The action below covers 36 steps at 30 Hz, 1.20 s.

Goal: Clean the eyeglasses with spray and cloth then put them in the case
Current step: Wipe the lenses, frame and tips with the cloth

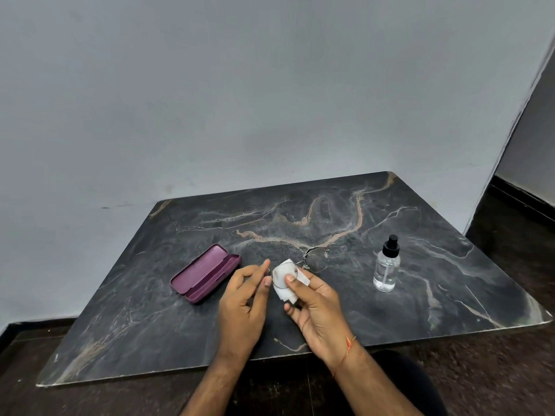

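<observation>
Mid-wipe at frame centre: right hand [315,307] pinches the white folded cloth [285,283] over one lens of the thin round wire-frame eyeglasses [312,261], thumb on the glass, while the left hand [243,298] pinches the frame's left edge with fingertips, other fingers loosely curled; the second lens sticks out bare toward upper right, above the dark marbled tabletop [300,217]. I'd keep pressure light, rub in small circles, brace near the bridge so the wire doesn't twist, then do the other lens. Open purple hard case [204,273] sits left of the hands, clear spray bottle with black cap [387,265] stands well to the right.
</observation>
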Tool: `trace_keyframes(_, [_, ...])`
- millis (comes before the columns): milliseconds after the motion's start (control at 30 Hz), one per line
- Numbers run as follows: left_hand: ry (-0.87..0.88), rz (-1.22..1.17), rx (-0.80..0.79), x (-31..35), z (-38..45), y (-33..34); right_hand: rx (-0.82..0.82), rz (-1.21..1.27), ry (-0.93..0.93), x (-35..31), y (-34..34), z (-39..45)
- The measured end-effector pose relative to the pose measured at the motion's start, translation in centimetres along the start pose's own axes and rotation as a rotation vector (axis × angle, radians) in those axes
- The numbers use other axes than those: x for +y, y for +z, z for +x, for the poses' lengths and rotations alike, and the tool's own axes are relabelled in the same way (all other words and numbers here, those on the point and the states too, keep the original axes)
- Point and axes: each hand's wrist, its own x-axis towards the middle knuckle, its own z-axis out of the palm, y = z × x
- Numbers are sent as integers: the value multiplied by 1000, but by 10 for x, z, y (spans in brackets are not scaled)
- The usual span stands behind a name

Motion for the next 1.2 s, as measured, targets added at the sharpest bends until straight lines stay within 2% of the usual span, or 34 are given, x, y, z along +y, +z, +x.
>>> trace_keyframes(333, [35, -88, -5, -3, -1, -2, -155, 0, 16, -1, -8, 1])
trace_keyframes(700, [89, -82, -40, -6, -2, 0, -123, 150, 25, -1, -15, 9])
trace_keyframes(933, [54, -170, -25, -4, -2, 0, -145, 55, 89, -3, -11, 7])
trace_keyframes(1067, [58, -110, -43, -6, -2, 0, -107, 72, 65, -4, -9, 7])
trace_keyframes(1200, [-19, -185, -18, 5, -2, -2, -71, 97, 27, -2, -8, 8])
